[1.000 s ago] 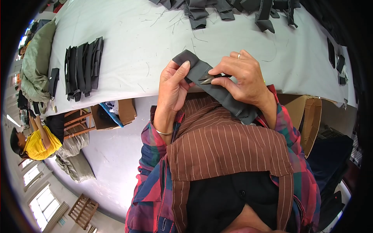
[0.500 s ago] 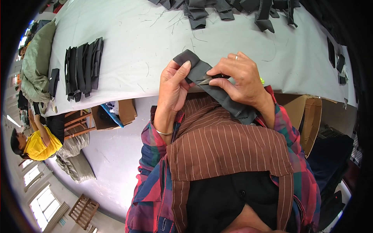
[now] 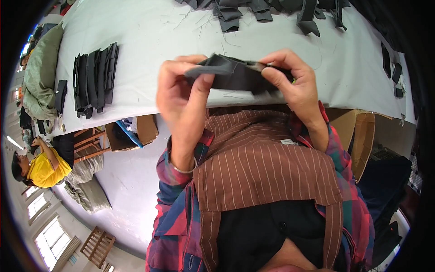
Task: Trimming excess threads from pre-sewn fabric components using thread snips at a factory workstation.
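Observation:
A dark grey fabric strip (image 3: 235, 78) is stretched between my two hands above the near edge of the table. My left hand (image 3: 183, 90) is closed on its left end, thumb in front, with the cloth folded over at the fingers. My right hand (image 3: 292, 79) pinches the right part of the strip between thumb and fingers. A small metal tip, like the blades of thread snips (image 3: 256, 66), shows at those fingertips; the rest is hidden in the palm, with a bit of yellow-green beside it. The strip is partly blurred.
On the white-covered table (image 3: 149, 54), a row of stacked dark strips (image 3: 94, 81) lies left, more loose strips (image 3: 226, 18) at the far edge, thread ends between. Cardboard boxes (image 3: 147, 130) stand below the edge. A person in yellow (image 3: 50, 167) sits far left.
Both hands have lifted and spread apart, the left moving leftward. The strip went from hanging slanted toward my lap to being held roughly level, and the blades have turned.

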A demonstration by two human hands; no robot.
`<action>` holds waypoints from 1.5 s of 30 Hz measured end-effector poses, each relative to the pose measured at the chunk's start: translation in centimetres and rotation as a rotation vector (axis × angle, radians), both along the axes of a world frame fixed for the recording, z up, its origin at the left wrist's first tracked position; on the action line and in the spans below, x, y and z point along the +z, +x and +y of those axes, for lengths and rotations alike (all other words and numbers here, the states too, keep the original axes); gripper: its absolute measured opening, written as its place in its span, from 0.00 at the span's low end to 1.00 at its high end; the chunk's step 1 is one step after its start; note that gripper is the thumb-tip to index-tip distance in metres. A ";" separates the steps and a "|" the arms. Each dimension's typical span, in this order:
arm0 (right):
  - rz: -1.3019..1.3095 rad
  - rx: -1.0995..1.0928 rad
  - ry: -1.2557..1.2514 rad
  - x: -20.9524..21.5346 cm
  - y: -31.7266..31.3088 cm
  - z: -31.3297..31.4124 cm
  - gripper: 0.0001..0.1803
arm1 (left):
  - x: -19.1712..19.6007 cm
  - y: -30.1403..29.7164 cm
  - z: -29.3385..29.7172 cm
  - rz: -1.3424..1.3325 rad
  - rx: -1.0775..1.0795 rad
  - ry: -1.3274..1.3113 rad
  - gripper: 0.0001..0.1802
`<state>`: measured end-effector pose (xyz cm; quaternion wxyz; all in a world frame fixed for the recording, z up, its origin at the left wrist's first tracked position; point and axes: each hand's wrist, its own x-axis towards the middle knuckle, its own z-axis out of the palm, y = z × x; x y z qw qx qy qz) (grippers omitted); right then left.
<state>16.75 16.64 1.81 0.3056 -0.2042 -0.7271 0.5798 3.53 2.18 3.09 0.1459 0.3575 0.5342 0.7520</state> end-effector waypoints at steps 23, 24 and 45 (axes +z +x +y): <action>-0.109 0.234 -0.452 -3.6 0.4 -2.5 0.18 | -4.8 2.9 -1.5 -0.078 -0.084 -0.394 0.19; -0.122 0.241 -0.527 -3.6 0.4 -2.4 0.18 | -4.9 3.0 -1.4 -0.130 -0.117 -0.373 0.19; -0.047 0.355 -0.666 -2.0 1.1 -2.2 0.14 | -4.3 2.0 -0.6 -0.577 -0.215 -0.424 0.19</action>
